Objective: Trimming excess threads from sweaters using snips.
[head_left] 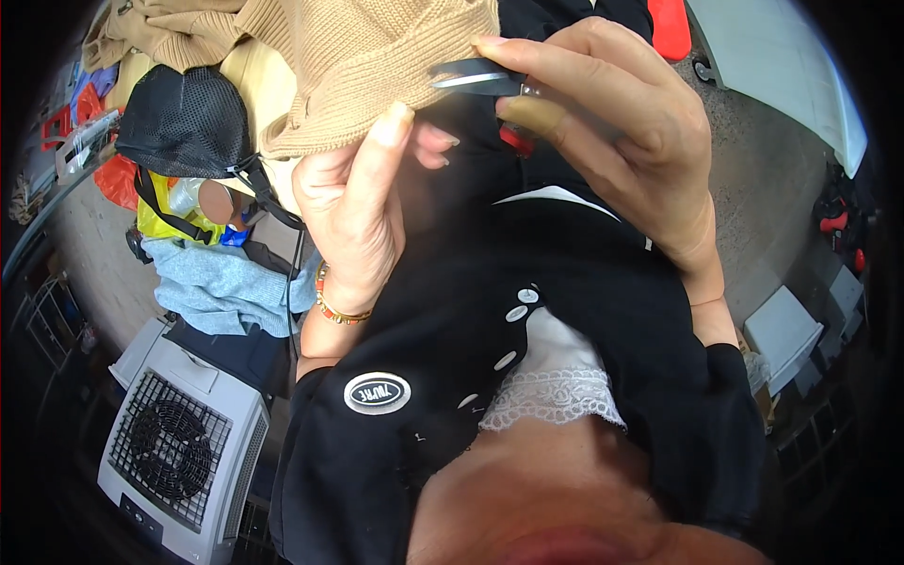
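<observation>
A beige ribbed knit garment (377, 71) spreads across the top middle, more of it bunched at the upper left. Its lower edge is pinched by my left hand (353, 202), thumb up and fingers partly behind the cloth. An orange beaded bracelet (337, 306) circles that wrist. Small dark thread snips (478, 77) are gripped between thumb and fingers of my right hand (631, 132). Their blades point left at the knit, tips slightly apart. A yellowish cover sits on one right fingertip. Whether the blades touch the cloth, I cannot tell.
A black mesh bag (184, 122) lies left of the knit. Below it are a yellow bag (165, 221) and a grey-blue knit garment (221, 282). A white air cooler (179, 452) stands lower left. At right are a white panel (782, 66) and a white box (782, 330).
</observation>
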`<state>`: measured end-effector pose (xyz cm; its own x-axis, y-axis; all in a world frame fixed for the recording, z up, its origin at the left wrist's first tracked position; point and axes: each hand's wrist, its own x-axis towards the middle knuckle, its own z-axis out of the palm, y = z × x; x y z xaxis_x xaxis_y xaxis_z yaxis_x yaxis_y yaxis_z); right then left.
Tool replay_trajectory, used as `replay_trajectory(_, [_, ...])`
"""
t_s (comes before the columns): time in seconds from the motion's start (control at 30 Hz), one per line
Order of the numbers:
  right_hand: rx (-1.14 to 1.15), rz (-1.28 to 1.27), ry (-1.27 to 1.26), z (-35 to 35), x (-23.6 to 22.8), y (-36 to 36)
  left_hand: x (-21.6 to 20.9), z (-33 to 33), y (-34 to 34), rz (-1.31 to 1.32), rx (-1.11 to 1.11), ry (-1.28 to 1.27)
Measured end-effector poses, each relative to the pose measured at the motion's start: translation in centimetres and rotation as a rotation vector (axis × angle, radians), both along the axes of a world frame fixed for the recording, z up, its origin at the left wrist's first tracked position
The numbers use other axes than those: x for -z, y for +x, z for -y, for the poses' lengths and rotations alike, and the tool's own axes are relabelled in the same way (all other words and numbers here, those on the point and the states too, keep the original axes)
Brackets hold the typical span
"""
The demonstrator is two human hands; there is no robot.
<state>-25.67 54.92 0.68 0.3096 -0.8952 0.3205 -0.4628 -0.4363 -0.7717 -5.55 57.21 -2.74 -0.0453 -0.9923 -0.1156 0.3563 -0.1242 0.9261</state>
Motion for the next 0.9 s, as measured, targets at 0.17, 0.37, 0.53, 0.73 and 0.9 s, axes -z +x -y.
replay_trajectory(0.17, [0.014, 0.0, -0.016, 0.0, 0.2, -0.2, 0.1, 0.0, -0.3, 0.046, -0.008, -0.019])
replay_trajectory(0.37, [0.033, 0.026, 0.027, 0.0, 0.4, -0.2, 0.1, 0.0, -0.3, 0.035, -0.008, -0.024])
replay_trajectory(0.53, [0.002, 0.013, -0.038, 0.4, 0.5, -0.6, -0.1, 0.2, -0.4, -0.012, -0.01, -0.005])
replay_trajectory(0.73, [-0.032, 0.107, -0.056, 0.7, 0.8, -1.4, -0.5, 0.7, -0.5, -0.103, 0.03, 0.024])
replay_trajectory(0.9, [0.07, 0.301, 0.153, 0.7, 0.7, -1.0, -0.8, 1.1, -1.2, -0.117, 0.087, 0.039])
